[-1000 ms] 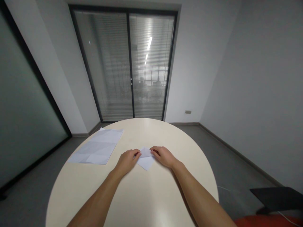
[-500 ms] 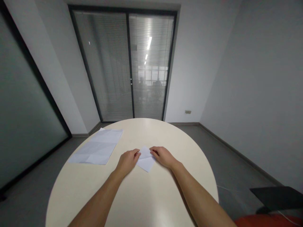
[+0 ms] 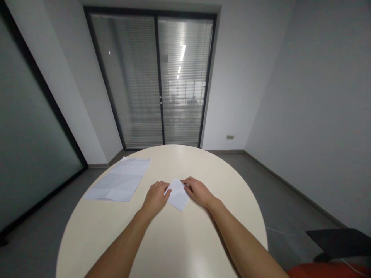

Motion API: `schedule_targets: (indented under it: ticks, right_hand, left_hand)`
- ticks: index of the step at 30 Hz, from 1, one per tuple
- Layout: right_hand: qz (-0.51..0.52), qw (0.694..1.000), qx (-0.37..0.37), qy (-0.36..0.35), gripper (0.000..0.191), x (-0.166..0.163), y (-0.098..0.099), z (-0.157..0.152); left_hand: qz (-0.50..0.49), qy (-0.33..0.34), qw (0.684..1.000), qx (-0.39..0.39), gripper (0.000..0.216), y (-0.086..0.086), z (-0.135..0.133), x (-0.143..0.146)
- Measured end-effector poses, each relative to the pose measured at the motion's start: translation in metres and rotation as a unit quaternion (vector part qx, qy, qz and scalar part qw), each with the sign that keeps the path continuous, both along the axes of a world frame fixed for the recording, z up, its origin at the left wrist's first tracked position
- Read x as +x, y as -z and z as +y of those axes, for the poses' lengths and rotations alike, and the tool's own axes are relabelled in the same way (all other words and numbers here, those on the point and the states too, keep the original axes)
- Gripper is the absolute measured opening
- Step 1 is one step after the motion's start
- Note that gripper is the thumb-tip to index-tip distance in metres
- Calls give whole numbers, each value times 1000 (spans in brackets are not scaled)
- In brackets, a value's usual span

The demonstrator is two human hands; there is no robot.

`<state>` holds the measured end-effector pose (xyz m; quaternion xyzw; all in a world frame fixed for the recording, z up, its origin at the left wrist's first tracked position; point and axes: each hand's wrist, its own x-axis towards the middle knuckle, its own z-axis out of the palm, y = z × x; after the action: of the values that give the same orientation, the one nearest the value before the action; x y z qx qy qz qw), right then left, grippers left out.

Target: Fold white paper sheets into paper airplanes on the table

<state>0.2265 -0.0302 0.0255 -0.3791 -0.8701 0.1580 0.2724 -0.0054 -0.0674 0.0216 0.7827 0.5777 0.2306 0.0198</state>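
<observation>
A small folded piece of white paper (image 3: 177, 197), roughly diamond-shaped, lies on the round cream table (image 3: 168, 239) with one corner toward me. My left hand (image 3: 157, 195) grips its left edge, thumb on top and fingers curled at the side. On the opposite side, my right hand (image 3: 198, 191) has its thumb and fingers closed on the right edge, with the index finger near the far corner. The undersides of the fingers are hidden.
Several larger creased white sheets (image 3: 120, 181) lie at the table's left edge. Beyond the table stands a glazed door with blinds (image 3: 182, 116). At lower right are a dark flat panel (image 3: 342, 241) and something red (image 3: 324, 270).
Both hands have shifted slightly along the paper's edges, the right one's fingers moving toward the far corner. The paper's far part has shifted a little left; the larger sheets stay put.
</observation>
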Motion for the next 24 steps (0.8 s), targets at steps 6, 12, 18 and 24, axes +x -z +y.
schedule_targets:
  ticks: [6,12,18,24]
  right_hand:
    - [1,1000,17,-7,39,0,6,3]
    - [-30,999,41,-14,29,-1,8,5]
    - [-36,998,55,-9,28,0,8,5]
    - [-27,997,71,-7,31,4,13,8]
  left_hand:
    - [-24,10,1000,10,25,2,0,-1]
    - [-52,74,996,14,34,9,4,-1]
    - [-57,97,994,4,35,11,6,-3]
    - [-75,102,992,-20,41,13,7,-9]
